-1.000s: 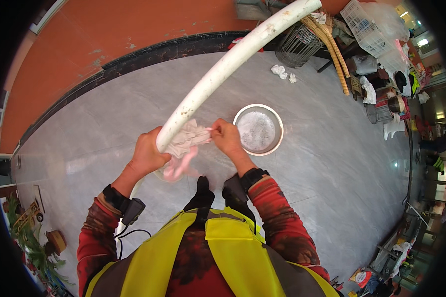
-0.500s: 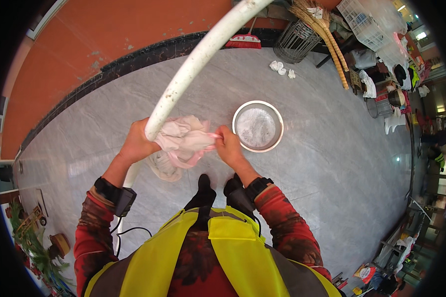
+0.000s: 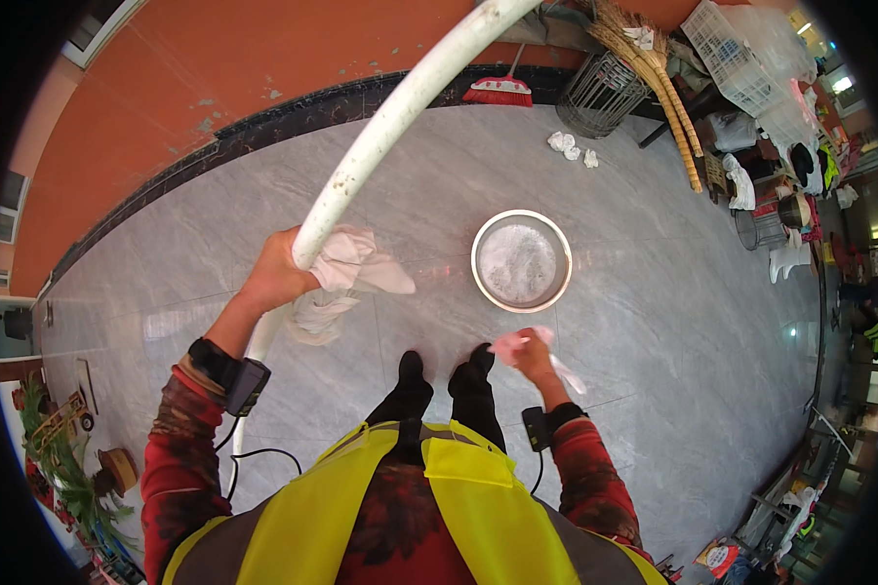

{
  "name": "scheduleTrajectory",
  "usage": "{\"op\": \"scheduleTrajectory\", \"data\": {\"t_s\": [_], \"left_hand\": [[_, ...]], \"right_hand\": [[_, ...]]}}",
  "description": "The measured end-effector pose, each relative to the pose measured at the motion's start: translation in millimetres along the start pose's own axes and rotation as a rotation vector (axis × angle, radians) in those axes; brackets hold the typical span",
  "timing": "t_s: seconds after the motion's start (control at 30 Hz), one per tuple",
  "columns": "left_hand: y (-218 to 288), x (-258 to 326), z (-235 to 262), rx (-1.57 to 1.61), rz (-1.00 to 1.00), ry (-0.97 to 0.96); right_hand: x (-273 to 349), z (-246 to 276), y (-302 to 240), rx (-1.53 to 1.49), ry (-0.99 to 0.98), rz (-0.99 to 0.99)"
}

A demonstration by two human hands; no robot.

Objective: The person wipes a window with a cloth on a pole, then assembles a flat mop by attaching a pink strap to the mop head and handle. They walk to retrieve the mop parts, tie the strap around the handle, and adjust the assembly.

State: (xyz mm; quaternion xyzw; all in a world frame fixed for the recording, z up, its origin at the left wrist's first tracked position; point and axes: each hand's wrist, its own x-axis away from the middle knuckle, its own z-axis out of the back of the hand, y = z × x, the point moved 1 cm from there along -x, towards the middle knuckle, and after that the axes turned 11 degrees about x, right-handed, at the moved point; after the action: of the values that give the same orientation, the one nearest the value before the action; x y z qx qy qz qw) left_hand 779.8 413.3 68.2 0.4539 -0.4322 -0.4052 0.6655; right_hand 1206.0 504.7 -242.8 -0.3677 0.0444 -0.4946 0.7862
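Observation:
My left hand [image 3: 279,273] is closed on a bunched white cloth [image 3: 346,258] right beside a curved white pipe [image 3: 376,141]. The pipe and the cloth hide part of its fingers, and I cannot tell whether they also grip the pipe. More pale fabric [image 3: 322,317] hangs below that hand. Out to the right, my right hand [image 3: 534,357] grips a small pink cloth [image 3: 509,343], whose pale tail trails off to one side. In front of it on the floor stands a round metal basin [image 3: 477,265] with white suds [image 3: 519,261] inside.
Small white crumpled pieces [image 3: 564,144] lie on the grey tiled floor near a wire basket [image 3: 600,97]. A red broom [image 3: 502,91] leans by the orange wall. Straw brooms [image 3: 668,78] and white crates [image 3: 732,63] crowd the far right. Potted greenery [image 3: 63,468] stands at left.
My right hand has pulled away from the bundle toward the lower right, carrying the pink cloth with it. My left hand stays by the pipe with the white cloth.

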Motion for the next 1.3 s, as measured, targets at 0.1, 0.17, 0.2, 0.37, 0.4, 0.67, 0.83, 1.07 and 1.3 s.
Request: {"op": "scheduleTrajectory", "data": {"t_s": [0.1, 0.17, 0.2, 0.37, 0.4, 0.67, 0.83, 1.07, 1.3], "left_hand": [[-24.1, -9.5, -4.5, -0.074, 0.054, 0.019], [-42.4, -17.9, -12.8, -0.081, 0.091, -0.001], [-52.3, -22.2, -18.7, -0.077, 0.093, -0.014], [-101.7, -38.2, -57.1, 0.014, 0.043, -0.061], [-109.7, -37.8, -64.7, 0.081, 0.047, -0.065], [-168.2, -34.6, -73.4, -0.027, 0.176, -0.053], [-228.4, -37.3, -31.2, -0.212, 0.147, 0.078], [-335.9, -62.3, -24.9, -0.489, 0.361, 0.045], [-406.3, -81.3, -39.6, -0.372, 0.274, 0.166]], "right_hand": [[-2.5, -15.6, -47.4, -0.036, -0.202, -0.047], [-17.7, -17.7, -76.3, 0.203, -0.412, -0.133], [-17.9, -16.9, -89.9, 0.334, -0.427, -0.078], [-56.2, -43.1, -187.0, -0.372, -0.012, 0.251], [-63.9, -52.5, -201.6, -0.468, 0.018, 0.248], [-88.9, -111.2, -206.8, -0.416, 0.107, 0.193], [-109.0, -119.8, -183.8, -0.718, 0.036, -0.023], [-171.2, -141.1, -130.5, -0.719, 0.072, -0.039], [-209.9, -198.6, -38.7, -0.091, 0.038, -0.146]]}}
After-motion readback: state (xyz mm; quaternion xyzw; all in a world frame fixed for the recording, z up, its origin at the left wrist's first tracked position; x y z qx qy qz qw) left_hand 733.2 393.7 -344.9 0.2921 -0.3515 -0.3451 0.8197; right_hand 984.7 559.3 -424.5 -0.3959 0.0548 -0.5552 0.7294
